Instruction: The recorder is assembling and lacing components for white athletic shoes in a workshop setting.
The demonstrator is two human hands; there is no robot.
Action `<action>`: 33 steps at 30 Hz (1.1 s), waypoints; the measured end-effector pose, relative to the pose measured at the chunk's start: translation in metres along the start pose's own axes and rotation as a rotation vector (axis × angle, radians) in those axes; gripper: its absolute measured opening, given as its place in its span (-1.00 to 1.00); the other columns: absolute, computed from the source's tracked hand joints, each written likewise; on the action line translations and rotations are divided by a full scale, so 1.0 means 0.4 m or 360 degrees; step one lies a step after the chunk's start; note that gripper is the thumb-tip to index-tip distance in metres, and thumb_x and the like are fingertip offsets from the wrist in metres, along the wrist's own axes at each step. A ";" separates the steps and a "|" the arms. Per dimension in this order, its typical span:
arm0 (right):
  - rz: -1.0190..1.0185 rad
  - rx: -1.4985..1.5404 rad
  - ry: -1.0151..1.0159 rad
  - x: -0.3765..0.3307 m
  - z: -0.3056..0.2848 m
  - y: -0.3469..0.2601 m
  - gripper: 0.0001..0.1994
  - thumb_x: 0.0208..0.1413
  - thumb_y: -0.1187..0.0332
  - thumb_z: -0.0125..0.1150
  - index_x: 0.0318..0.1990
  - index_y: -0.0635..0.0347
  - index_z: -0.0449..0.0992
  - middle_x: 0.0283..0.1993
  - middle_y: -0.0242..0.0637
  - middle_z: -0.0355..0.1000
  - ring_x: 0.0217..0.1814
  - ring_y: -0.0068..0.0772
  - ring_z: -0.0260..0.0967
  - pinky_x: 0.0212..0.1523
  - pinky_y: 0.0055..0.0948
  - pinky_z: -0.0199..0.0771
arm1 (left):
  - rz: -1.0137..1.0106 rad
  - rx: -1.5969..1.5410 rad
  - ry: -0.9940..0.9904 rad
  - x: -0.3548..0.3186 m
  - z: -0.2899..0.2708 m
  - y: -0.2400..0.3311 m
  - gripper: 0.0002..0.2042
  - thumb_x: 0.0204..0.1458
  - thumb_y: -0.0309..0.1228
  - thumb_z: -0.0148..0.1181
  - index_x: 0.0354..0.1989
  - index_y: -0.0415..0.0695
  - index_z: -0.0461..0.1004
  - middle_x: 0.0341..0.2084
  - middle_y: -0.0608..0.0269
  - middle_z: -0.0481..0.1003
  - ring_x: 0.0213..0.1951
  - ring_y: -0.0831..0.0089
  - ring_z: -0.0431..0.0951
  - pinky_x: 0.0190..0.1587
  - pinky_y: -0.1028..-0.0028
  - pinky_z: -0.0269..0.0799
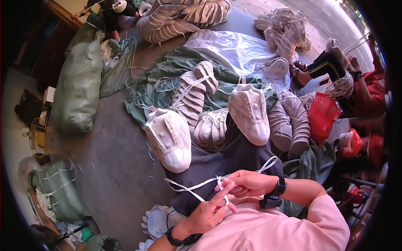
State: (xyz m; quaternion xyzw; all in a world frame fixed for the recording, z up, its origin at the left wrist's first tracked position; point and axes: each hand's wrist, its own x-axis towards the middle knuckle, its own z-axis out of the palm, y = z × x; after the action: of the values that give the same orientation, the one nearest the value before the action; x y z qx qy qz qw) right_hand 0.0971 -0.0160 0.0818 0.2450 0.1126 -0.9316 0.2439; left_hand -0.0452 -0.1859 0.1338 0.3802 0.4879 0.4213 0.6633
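Observation:
A flat white shoelace is stretched across my lap, its loose loops reaching out to both sides. My right hand pinches it near the middle, thumb and fingertips pressed together. Below, my left hand has a strand looped over its fingers, the index finger pointing up toward my right hand. Two white sneakers rest on my dark-trousered knees, toes toward me. The right-hand sneaker shows open eyelets and no lace threaded in its front.
Rows of stacked shoe uppers lie beyond my knees on a green sheet. Full green sacks stand left. At right, a person in red sits beside a red bag; another person is at the far left.

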 end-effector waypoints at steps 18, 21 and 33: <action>-0.0959 -0.0312 0.0409 -0.023 -0.052 -0.103 -0.72 0.29 0.24 0.01 -0.06 0.26 0.48 -0.43 -0.47 0.35 -0.63 -0.82 -0.07 -0.64 -0.73 -0.09 | -0.0332 -0.0247 0.0236 -0.063 -0.057 -0.105 -0.50 0.15 -0.55 -0.11 0.31 -0.27 0.06 -0.19 -0.01 0.54 -0.33 0.50 0.54 -0.20 0.56 0.44; -0.0937 -0.0417 0.0285 -0.017 -0.054 -0.096 -0.69 0.30 0.23 0.00 -0.04 0.29 0.50 -0.35 -0.39 0.43 -0.61 -0.81 -0.04 -0.63 -0.74 -0.07 | 0.0057 0.0712 0.0527 -0.018 -0.058 -0.085 -0.44 0.12 -0.44 0.03 0.30 -0.30 0.05 0.17 -0.09 0.29 0.20 0.11 0.30 0.24 0.28 0.15; -0.0844 -0.0730 0.0279 0.031 0.007 -0.066 -0.72 0.25 0.28 0.09 -0.02 0.28 0.52 -0.36 -0.45 0.50 -0.52 -0.86 0.16 -0.58 -0.76 -0.01 | 0.0210 0.0333 0.0756 0.117 -0.070 -0.125 -0.68 0.19 -0.36 0.05 0.04 -0.26 0.35 -0.20 0.04 0.51 -0.15 0.29 0.52 -0.04 0.39 0.38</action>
State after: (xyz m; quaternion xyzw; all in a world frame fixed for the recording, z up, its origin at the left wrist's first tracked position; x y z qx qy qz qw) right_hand 0.0732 0.0010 0.0802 0.2253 0.3987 -0.8884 0.0317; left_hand -0.0549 -0.1575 0.0663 0.3682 0.6448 0.4884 0.4584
